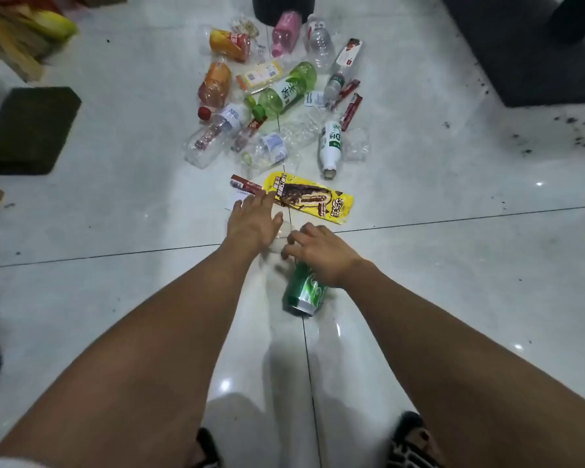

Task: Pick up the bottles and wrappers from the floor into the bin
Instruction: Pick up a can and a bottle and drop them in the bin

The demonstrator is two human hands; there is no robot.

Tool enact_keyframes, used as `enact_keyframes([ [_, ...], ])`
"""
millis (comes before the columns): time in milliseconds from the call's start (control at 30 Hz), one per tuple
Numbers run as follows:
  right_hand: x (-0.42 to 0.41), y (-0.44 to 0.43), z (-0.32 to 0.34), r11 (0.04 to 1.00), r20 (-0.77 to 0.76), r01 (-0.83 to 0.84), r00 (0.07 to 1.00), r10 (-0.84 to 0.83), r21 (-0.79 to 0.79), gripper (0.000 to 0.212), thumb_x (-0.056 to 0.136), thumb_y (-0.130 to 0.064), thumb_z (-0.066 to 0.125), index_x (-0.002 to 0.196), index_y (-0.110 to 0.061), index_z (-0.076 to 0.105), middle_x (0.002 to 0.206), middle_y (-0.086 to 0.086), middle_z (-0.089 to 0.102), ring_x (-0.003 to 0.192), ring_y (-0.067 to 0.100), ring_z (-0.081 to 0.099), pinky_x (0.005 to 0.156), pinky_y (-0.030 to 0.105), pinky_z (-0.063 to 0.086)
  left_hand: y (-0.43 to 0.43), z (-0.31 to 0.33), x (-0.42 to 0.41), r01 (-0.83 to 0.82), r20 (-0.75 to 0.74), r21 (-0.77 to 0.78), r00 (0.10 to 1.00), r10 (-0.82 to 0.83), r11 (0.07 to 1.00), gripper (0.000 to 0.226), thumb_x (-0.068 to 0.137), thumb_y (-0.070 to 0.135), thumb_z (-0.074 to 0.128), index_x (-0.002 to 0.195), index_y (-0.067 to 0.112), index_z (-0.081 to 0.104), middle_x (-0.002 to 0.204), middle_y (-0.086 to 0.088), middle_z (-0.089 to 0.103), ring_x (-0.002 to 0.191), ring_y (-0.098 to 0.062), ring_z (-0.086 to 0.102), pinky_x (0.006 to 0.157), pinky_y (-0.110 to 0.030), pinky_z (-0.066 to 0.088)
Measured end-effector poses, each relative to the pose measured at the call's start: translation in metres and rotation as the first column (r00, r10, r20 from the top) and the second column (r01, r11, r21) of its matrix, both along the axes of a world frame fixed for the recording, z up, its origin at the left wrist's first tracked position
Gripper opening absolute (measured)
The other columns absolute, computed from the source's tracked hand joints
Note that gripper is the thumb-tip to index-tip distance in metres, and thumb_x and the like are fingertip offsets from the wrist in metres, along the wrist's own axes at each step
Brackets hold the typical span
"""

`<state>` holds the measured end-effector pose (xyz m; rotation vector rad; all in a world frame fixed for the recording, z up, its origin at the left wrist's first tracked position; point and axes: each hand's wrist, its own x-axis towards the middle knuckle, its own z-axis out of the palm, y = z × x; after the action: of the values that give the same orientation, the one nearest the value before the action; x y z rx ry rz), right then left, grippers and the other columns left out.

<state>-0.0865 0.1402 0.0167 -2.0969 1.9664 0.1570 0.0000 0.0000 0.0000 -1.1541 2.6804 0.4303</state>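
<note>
A dark bin [282,10] stands at the far end of the white tiled floor. In front of it lies a heap of litter: a green bottle [286,91], an orange bottle [215,84], a pink bottle [285,32], clear bottles [210,138], a white bottle [331,146] and small red wrappers [350,111]. Nearer me lie a yellow ice-cream wrapper [309,197] and a red wrapper [245,185]. My left hand [254,221] is spread open, its fingertips at these two wrappers. My right hand [321,253] curls down over a green can [304,293]. A blurred clear plastic piece [282,239] sits between the hands.
A dark mat [27,130] lies at the left, with cardboard and yellow items [31,32] behind it. A dark furniture base [527,49] fills the top right, and dark specks dot the floor near it. My feet in patterned slippers [409,440] are at the bottom edge.
</note>
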Motion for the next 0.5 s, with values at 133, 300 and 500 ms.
enact_keyframes([
  [133,0.002,0.013,-0.011,0.986,-0.019,-0.103,0.994,0.106,0.131,0.064,0.084,-0.015,0.066,0.141,-0.028,0.040,0.148,0.001,0.035,0.137,0.028,0.025,0.113,0.036,0.019,-0.002,0.001,0.001,0.014,0.024,-0.016,1.000,-0.014,1.000,0.055,0.101,0.037,0.030,0.151,0.017,0.018,0.158,-0.006,0.018,0.145,-0.023,0.019,0.119,-0.040,0.013],
  [300,0.015,0.012,-0.026,0.986,-0.078,-0.062,0.994,0.075,0.155,0.058,0.088,-0.015,0.063,0.141,-0.026,0.043,0.145,0.003,0.040,0.139,0.030,0.024,0.115,0.039,0.015,-0.002,0.001,0.000,0.020,0.052,-0.007,0.998,-0.020,1.000,0.056,0.101,0.037,0.030,0.151,0.018,0.015,0.159,-0.005,0.015,0.146,-0.023,0.016,0.120,-0.039,0.010],
  [500,0.022,0.006,-0.038,0.990,-0.131,-0.029,0.990,0.047,0.139,0.061,0.081,-0.019,0.069,0.136,-0.015,0.044,0.139,0.008,0.047,0.135,0.029,0.033,0.118,0.041,0.011,-0.009,0.000,0.001,0.028,0.041,-0.021,0.999,-0.027,0.999,0.056,0.101,0.037,0.030,0.151,0.018,0.017,0.159,-0.004,0.018,0.146,-0.022,0.018,0.120,-0.040,0.012],
])
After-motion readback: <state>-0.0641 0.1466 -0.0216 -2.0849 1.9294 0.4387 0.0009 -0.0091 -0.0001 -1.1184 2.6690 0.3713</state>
